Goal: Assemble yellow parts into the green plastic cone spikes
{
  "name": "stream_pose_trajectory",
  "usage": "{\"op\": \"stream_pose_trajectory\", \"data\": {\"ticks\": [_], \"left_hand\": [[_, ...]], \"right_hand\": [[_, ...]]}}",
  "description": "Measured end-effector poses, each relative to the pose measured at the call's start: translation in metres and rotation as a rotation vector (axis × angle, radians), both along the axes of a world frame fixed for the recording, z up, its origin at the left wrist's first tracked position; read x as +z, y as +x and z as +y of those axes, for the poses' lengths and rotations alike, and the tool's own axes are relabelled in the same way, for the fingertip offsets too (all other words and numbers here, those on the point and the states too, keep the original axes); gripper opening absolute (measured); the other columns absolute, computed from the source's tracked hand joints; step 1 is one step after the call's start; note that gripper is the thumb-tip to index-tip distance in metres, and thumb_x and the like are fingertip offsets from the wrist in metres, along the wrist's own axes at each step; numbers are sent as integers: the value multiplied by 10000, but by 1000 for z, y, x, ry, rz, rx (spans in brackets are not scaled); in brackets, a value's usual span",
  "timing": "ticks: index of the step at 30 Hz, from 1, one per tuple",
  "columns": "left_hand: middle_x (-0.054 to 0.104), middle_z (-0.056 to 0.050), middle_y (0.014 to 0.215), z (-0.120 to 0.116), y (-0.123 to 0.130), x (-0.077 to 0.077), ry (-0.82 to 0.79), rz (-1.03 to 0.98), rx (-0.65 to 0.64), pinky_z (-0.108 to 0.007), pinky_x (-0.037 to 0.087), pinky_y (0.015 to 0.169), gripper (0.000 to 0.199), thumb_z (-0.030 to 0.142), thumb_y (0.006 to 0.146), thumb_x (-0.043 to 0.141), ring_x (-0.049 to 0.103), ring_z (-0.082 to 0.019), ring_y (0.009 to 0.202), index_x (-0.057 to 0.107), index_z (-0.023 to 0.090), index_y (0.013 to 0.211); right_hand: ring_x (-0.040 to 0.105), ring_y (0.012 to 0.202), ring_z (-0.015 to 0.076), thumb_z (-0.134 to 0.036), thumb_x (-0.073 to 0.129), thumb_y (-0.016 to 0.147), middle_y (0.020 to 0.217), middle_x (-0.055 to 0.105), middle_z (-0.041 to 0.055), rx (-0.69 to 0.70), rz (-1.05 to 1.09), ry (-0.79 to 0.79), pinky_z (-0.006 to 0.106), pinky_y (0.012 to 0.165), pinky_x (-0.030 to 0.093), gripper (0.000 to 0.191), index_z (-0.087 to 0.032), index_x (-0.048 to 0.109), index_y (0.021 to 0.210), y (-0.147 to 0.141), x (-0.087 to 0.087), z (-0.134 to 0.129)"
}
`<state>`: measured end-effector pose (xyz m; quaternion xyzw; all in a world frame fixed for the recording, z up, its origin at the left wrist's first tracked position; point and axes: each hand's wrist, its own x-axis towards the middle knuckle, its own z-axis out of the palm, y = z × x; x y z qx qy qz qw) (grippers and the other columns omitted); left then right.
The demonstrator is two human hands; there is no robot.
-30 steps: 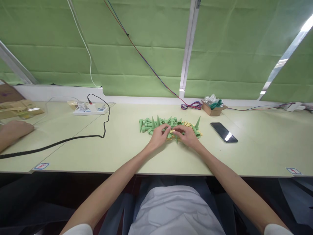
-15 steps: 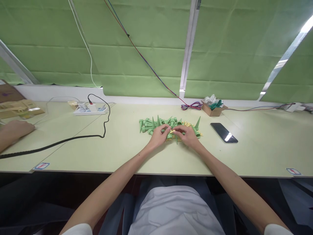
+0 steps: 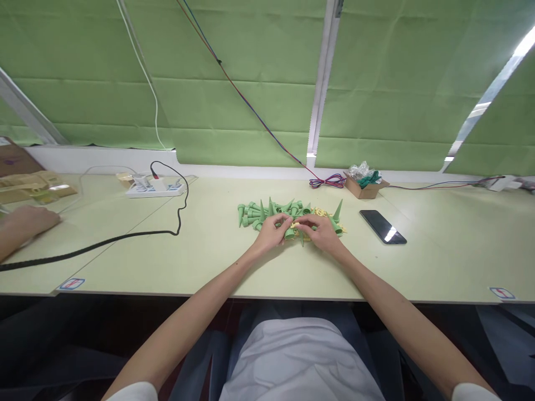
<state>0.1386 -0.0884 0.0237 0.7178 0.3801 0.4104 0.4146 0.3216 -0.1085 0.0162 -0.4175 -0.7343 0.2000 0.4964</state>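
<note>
My left hand (image 3: 271,233) and my right hand (image 3: 321,231) meet fingertip to fingertip over a pile of green cone-shaped spikes (image 3: 253,214). Between the pinched fingers is a small yellow piece (image 3: 295,224), gripped from both sides. A green part lies just under my left fingertips; whether it is held cannot be made out. Small yellow pieces (image 3: 320,212) lie heaped behind my right hand, and some show at the pile's right end. One green spike (image 3: 338,211) points upward beside them.
Right of the pile lies a black phone (image 3: 383,226). A small cardboard box (image 3: 363,190) with plastic wrap stands behind. At left are a power strip (image 3: 155,190), a black cable (image 3: 125,236) and another person's hand (image 3: 31,223) near yellowish packets (image 3: 35,186).
</note>
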Motion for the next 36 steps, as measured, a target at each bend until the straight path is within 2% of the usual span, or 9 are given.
{"op": "stream_pose_trajectory", "data": {"ticks": [7, 11, 16, 24, 36], "left_hand": [[622, -4, 729, -4, 0, 2, 156, 87, 54, -231, 377, 464, 361, 514, 907, 518, 463, -90, 473, 637, 174, 903], [649, -18, 790, -4, 0, 1, 223, 121, 80, -236, 369, 487, 350, 486, 918, 502, 441, -91, 501, 651, 170, 908], [675, -42, 885, -3, 1, 0, 295, 137, 89, -241, 410, 541, 325, 443, 927, 498, 488, -106, 570, 664, 164, 922], [673, -45, 876, -5, 1, 1, 328, 147, 71, -237, 430, 579, 299, 400, 939, 487, 541, -127, 658, 664, 161, 918], [684, -49, 897, -4, 2, -1, 345, 145, 47, -241, 445, 607, 300, 392, 946, 481, 563, -139, 711, 676, 165, 917]], "right_hand": [[635, 683, 175, -354, 635, 860, 785, 732, 38, 3, -20, -37, 299, 654, 488, 180, -198, 725, 875, 0, 0, 0], [600, 646, 164, -362, 615, 875, 758, 715, 27, 1, -58, -41, 293, 638, 471, 188, -201, 700, 829, 0, 1, -1], [517, 565, 148, -429, 556, 916, 645, 637, 13, 4, -110, -44, 284, 576, 411, 306, -198, 659, 743, -1, 2, -2], [423, 499, 126, -563, 481, 937, 509, 479, -19, -26, -136, -41, 272, 543, 355, 521, -202, 493, 561, -1, 2, -3], [429, 472, 124, -615, 414, 948, 465, 483, -19, -71, -165, -35, 269, 535, 352, 594, -193, 559, 558, -1, -2, 1]]}}
